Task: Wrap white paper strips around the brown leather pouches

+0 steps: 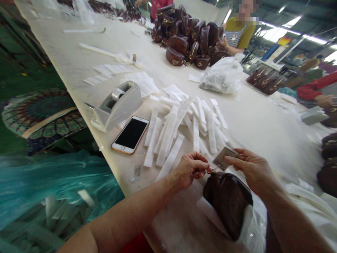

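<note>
At the near edge of the table (263,119), my left hand (191,170) pinches the zip pull (209,172) of the brown bag (228,200); my right hand (251,168) clamps a grey tag (223,158), its print unreadable.

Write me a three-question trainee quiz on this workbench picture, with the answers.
1. True or false: the phone lies screen-up beside the tape dispenser.
2. The right hand holds: A) a small card; B) scissors; C) the phone.
3. What does the left hand pinch?
Key: 1 true; 2 A; 3 the top of the brown bag.
</note>
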A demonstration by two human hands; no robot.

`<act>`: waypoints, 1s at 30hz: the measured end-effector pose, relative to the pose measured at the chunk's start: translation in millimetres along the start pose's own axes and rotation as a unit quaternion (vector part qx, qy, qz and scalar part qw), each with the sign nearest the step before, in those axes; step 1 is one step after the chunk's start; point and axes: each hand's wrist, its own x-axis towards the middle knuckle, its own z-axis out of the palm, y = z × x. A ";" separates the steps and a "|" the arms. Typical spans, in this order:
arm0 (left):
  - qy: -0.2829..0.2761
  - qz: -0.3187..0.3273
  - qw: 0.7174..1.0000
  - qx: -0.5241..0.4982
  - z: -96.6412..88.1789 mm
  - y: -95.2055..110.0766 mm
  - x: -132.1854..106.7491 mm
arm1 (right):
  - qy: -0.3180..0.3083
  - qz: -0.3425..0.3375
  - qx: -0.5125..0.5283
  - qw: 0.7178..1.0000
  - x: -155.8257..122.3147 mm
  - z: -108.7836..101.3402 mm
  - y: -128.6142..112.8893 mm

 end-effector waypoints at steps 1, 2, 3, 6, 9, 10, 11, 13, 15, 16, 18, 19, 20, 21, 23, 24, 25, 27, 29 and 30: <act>-0.001 0.006 1.000 -0.001 -0.1 0.2 -0.1 | -0.002 -0.014 0.055 0.998 -4.0 0.9 1.0; 0.000 0.013 1.000 -0.003 -0.3 0.4 -0.1 | -0.010 -0.025 0.094 0.995 -7.5 1.8 2.1; 0.002 0.021 1.000 -0.005 -0.4 0.8 -0.1 | -0.021 -0.030 0.111 0.993 -10.6 2.7 3.3; 0.011 0.046 0.999 -0.011 -1.2 2.1 0.2 | -0.026 -0.044 0.100 0.994 -17.8 3.8 7.5; 0.010 0.057 0.998 -0.031 -2.3 3.3 0.9 | -0.005 -0.071 0.053 0.996 -24.0 3.2 11.7; 0.008 0.056 0.997 -0.044 -2.7 3.6 1.3 | 0.005 -0.085 0.033 0.996 -26.3 3.0 12.7; 0.008 0.054 0.997 -0.056 -3.2 3.8 1.9 | 0.015 -0.102 0.010 0.995 -28.6 3.0 13.4; 0.014 0.051 0.996 -0.077 -4.3 3.8 3.2 | 0.042 -0.140 -0.041 0.988 -33.3 3.7 14.1; 0.021 0.049 0.995 -0.086 -5.6 3.3 4.6 | 0.076 -0.167 -0.083 0.980 -37.5 5.1 13.9; 0.024 0.049 0.995 -0.087 -6.2 2.9 5.2 | 0.090 -0.173 -0.097 0.976 -39.3 5.9 13.6; 0.026 0.052 0.995 -0.085 -6.7 1.7 6.0 | 0.109 -0.177 -0.112 0.972 -42.4 7.6 13.2; 0.027 0.053 0.995 -0.083 -6.6 1.0 6.0 | 0.111 -0.177 -0.115 0.971 -43.5 8.3 13.0; 0.028 0.057 0.995 -0.078 -6.1 0.2 5.8 | 0.107 -0.178 -0.114 0.971 -44.4 9.0 12.8; 0.029 0.061 0.995 -0.067 -5.3 -0.5 5.4 | 0.098 -0.179 -0.111 0.973 -45.0 9.6 12.6; 0.033 0.074 0.996 -0.034 -3.1 -1.9 4.0 | 0.063 -0.177 -0.104 0.977 -44.9 10.8 11.9; 0.034 0.081 0.996 -0.013 -2.0 -2.6 3.3 | 0.040 -0.175 -0.101 0.979 -44.3 11.4 11.4; 0.033 0.087 0.996 0.006 -1.0 -3.1 2.6 | 0.017 -0.171 -0.098 0.980 -43.3 12.0 10.7; 0.023 0.097 0.995 0.027 0.4 -4.3 1.7 | -0.018 -0.163 -0.092 0.982 -40.7 13.4 9.1; 0.012 0.109 0.994 0.028 1.1 -5.3 1.5 | -0.036 -0.158 -0.089 0.983 -37.8 14.6 7.3; 0.011 0.118 0.993 0.027 1.3 -5.7 1.6 | -0.042 -0.156 -0.091 0.983 -36.5 15.2 6.4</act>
